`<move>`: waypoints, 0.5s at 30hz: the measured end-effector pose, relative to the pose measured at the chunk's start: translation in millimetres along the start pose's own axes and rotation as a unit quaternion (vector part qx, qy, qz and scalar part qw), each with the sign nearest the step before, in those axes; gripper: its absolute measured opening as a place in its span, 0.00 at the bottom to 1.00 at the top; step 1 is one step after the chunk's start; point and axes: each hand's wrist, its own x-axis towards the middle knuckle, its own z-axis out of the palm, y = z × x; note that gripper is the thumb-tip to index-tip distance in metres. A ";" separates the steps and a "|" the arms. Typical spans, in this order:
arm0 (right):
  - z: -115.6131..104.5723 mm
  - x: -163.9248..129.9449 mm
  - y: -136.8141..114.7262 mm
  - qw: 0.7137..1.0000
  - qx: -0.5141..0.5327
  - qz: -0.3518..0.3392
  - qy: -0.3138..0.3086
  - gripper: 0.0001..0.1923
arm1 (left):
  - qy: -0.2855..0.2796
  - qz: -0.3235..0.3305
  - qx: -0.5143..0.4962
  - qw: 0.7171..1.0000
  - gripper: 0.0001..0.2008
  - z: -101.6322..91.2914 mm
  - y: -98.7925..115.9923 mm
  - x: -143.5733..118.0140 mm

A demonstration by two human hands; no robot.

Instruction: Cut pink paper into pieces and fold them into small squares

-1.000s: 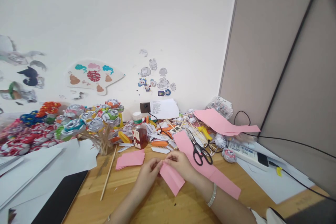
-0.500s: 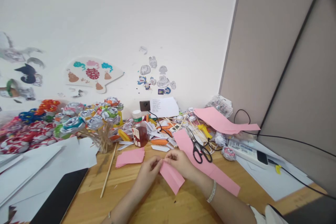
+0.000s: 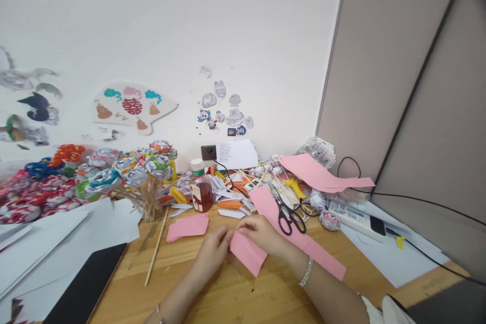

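Both hands meet over the wooden surface (image 3: 235, 298), near its front middle part. The left hand (image 3: 213, 249) and the right hand (image 3: 261, 235) hold together a small folded pink paper (image 3: 246, 255). The fingers of each hand are closed narrow on the upper edge of this paper, thumb against the other fingers, and the two hands almost touch each other there. The lower part of the pink paper lies flat on the surface and points toward the person. The right wrist carries a silver bracelet (image 3: 306, 272).

Just behind the right hand lies a long pink strip (image 3: 317, 258), which goes diagonally to the right. On this strip rest black scissors (image 3: 287, 215), closed, with the handles toward the person. To the left of the hands there is a small stack of pink sheets (image 3: 188, 227), and beside it a thin wooden stick (image 3: 156, 253) lies on the surface. Behind the stack stands a small bottle (image 3: 200, 192) with brown liquid and a white cap. Further left stand paper flowers on sticks (image 3: 138, 182). White sheets (image 3: 56, 243) and a black tablet (image 3: 85, 291) are at the left front. At the right side lies a white device (image 3: 359, 220) with a cable.
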 end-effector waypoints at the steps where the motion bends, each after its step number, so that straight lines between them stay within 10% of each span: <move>1: -1.3 -0.1 0.6 1.000 0.007 -0.002 -0.006 0.08 | 0.004 -0.006 -0.002 1.000 0.15 1.0 -0.8 0.3; 15: 4.2 -0.4 3.1 0.999 0.030 0.032 0.030 0.07 | 0.053 -0.029 -0.050 0.997 0.13 4.2 -6.9 0.2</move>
